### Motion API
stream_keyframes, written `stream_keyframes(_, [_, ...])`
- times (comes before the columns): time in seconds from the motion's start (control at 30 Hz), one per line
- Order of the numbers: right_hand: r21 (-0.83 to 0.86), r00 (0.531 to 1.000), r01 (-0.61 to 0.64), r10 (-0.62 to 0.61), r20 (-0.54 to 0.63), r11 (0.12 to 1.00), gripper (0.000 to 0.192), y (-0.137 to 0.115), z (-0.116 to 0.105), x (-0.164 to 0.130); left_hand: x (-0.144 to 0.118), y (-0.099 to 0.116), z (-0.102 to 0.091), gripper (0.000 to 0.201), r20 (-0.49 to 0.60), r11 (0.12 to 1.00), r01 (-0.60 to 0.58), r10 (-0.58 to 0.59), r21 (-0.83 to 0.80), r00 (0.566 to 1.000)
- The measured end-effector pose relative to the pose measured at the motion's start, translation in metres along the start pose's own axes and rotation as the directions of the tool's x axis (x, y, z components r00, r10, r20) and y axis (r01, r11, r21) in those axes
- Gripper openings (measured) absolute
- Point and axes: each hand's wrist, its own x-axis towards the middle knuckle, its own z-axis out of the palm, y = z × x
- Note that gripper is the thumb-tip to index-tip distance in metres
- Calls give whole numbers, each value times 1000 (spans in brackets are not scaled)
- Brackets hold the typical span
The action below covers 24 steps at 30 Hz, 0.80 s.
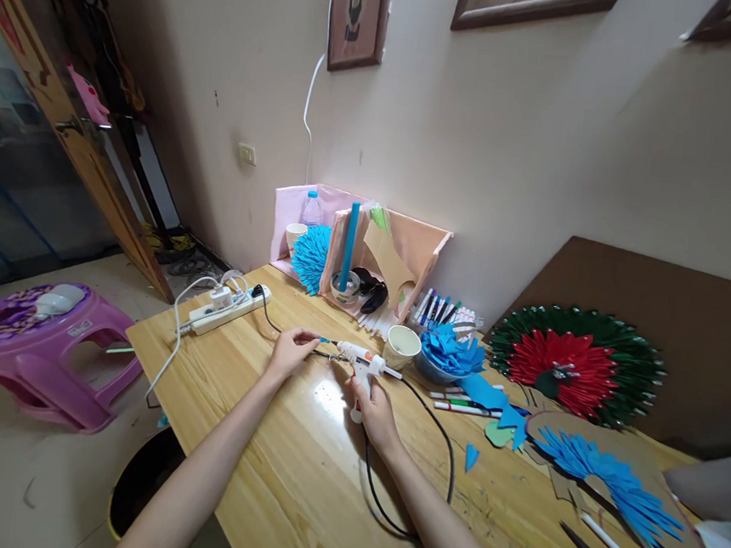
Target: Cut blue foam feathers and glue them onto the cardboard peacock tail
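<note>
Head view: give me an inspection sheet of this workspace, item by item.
Surface: wooden table, glossy, bare in front of the arms.
Job's things: white glue gun lying nozzle to the left; small blue piece at its tip.
Clutter: paper cup, bowl of blue paper bits, marker pens, red and green paper fan, blue paper fan.
Hands: left hand pinches the blue piece; right hand grips the gun's handle.
Cables: black cord loops from the gun; white power strip at the table's far left end.
Surroundings: purple plastic stool, black bin below the table edge.
</note>
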Motion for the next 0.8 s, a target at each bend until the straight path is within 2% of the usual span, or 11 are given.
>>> stream_keyframes(0.13, [-39, 999, 11, -12, -30, 999, 34, -1, -3, 0, 4, 0, -7, 31, -15, 1000, 13, -13, -11, 1000])
stream_keyframes(0.33, [-217, 978, 189, -202, -42, 958, 30, -7, 10, 18, 4, 8, -27, 41, -53, 1000, -11, 9, -23, 999])
stream_keyframes(0.4, [-357, 980, 175, -199, -30, 918, 30, -11, 20, 31, -5, 11, -34, 43, -67, 1000, -22, 21, -8, 998])
stream_keyframes(0.47, [-541, 983, 154, -183, 2, 827, 28, -13, 29, 44, -19, 14, -40, 42, -81, 999, -39, 42, 34, 996])
stream_keyframes(0.57, [-591, 989, 115, -150, -10, 799, 23, -14, 39, 58, -45, 18, -45, 40, -40, 992, -44, 49, 114, 998])
stream_keyframes(0.7, [-634, 995, 82, -100, 7, 769, 22, -19, 43, 61, -71, 30, -39, 38, 65, 982, -52, 41, 182, 997])
stream_keyframes(0.8, [-664, 997, 74, -78, 24, 744, 39, -24, 27, 45, -80, 50, -19, 36, 154, 977, -96, 67, 192, 986])
